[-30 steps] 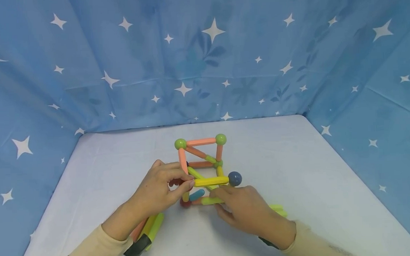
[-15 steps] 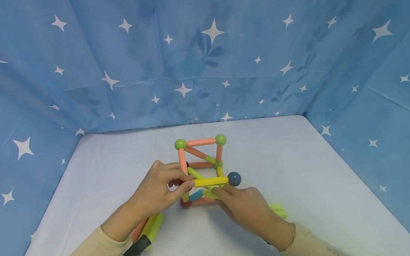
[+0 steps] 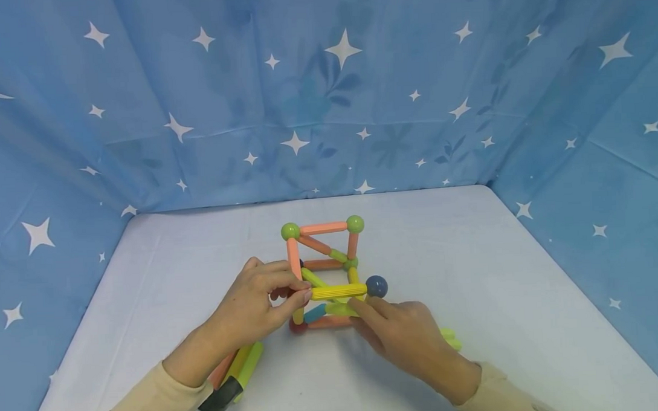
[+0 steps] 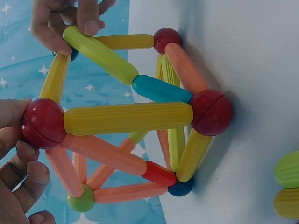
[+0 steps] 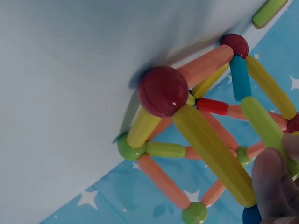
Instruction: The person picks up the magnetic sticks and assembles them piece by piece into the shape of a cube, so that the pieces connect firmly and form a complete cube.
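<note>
A box-shaped frame of magnetic rods and balls stands on the white table. At its near left upper corner, my left hand (image 3: 256,299) holds a red ball (image 4: 43,123) between thumb and fingers. From that ball a yellow rod (image 3: 338,291) runs across to a dark blue ball (image 3: 376,286). My right hand (image 3: 404,336) pinches the upper end of a lime-green rod (image 4: 100,56) just by the dark blue ball. The rod's other end meets a short teal rod (image 4: 161,88), which rises from a lower red ball (image 4: 212,112). Together they slant across the near face.
Left of the frame, by my left forearm, lie orange, yellow and lime rods (image 3: 247,365) with a black curved piece (image 3: 221,398). More lime rods (image 3: 450,337) lie behind my right wrist. A blue star-patterned curtain (image 3: 325,109) encloses the table (image 3: 428,232).
My right hand has lifted the lime-green rod from low along the bottom orange rod to a slant, end to end with the teal rod. My left hand stays still.
</note>
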A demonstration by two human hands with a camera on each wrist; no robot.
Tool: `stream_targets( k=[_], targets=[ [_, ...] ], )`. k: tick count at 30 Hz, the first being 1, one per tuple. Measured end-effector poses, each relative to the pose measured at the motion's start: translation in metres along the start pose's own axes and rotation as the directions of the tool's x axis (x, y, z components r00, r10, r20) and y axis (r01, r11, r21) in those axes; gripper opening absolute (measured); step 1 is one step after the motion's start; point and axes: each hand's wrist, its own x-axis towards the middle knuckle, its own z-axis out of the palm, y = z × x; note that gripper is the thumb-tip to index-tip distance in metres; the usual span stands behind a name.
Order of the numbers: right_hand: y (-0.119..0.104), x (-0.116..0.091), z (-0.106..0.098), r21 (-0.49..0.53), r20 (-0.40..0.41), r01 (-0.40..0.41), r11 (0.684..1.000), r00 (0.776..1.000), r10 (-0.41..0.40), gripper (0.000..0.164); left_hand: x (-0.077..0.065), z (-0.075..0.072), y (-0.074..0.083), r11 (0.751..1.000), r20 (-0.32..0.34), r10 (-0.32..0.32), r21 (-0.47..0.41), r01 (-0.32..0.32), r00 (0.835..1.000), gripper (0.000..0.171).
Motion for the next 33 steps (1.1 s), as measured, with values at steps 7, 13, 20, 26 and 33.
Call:
stream_targets(
  k=[7, 13, 20, 26, 33],
  targets=[
    [0.001, -0.009, 0.002, 0.069, -0.114, -0.021, 0.997, 0.993, 0.029, 0.041, 0.0, 0.0, 0.0, 1.0, 0.0, -0.003, -0.002, 0.003, 1.0, 0.012],
    [0.004, -0.015, 0.003, 0.095, -0.147, -0.012, 0.995, 0.989, 0.026, 0.041, 0.0, 0.0, 0.001, 1.0, 0.005, -0.006, 0.001, 0.006, 1.0, 0.012],
    [0.007, -0.019, 0.004, 0.11, -0.148, -0.009, 0.994, 0.989, 0.026, 0.031, 0.0, 0.0, 0.001, 1.0, 0.008, -0.014, -0.001, 0.014, 1.0, 0.012],
    [0.007, -0.017, 0.007, 0.148, -0.221, -0.022, 0.989, 0.974, 0.055, 0.03, 0.001, 0.0, 0.001, 1.0, 0.011, -0.014, 0.002, 0.014, 1.0, 0.014],
    [0.008, -0.016, 0.007, 0.143, -0.254, -0.028, 0.989, 0.965, 0.064, 0.035, 0.001, 0.0, 0.001, 1.0, 0.011, -0.014, 0.006, 0.014, 1.0, 0.015]
  ],
)
